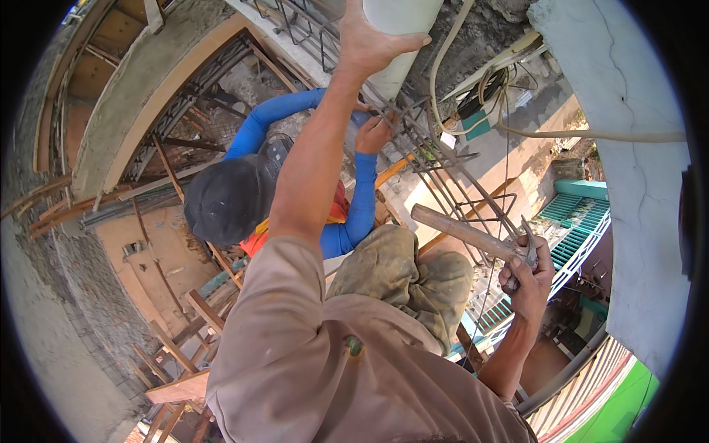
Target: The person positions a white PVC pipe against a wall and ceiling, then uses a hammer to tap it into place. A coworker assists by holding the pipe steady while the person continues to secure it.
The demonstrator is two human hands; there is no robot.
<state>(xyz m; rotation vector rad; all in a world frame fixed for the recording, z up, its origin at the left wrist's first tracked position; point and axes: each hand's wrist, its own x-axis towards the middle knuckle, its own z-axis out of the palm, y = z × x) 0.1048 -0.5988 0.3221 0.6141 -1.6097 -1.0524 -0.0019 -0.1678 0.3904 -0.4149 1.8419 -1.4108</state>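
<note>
My left hand [369, 40] is raised high and wraps around a white pipe [399, 18] at the top of the view. My right hand [528, 277] grips a hammer with a wooden handle [461, 232], its metal head at my fingers, close to a cage of steel rebar [443, 159]. Below me a co-worker in a dark cap [225, 199] and blue sleeves has a hand [373, 133] on the rebar ties.
A grey concrete column [628, 148] stands at the right, with pale cables [561, 133] looping across it. A curved concrete arch [140, 96] and wooden scaffolding [185, 325] lie to the left. Far below are teal roofing [576, 221] and a green patch [628, 406].
</note>
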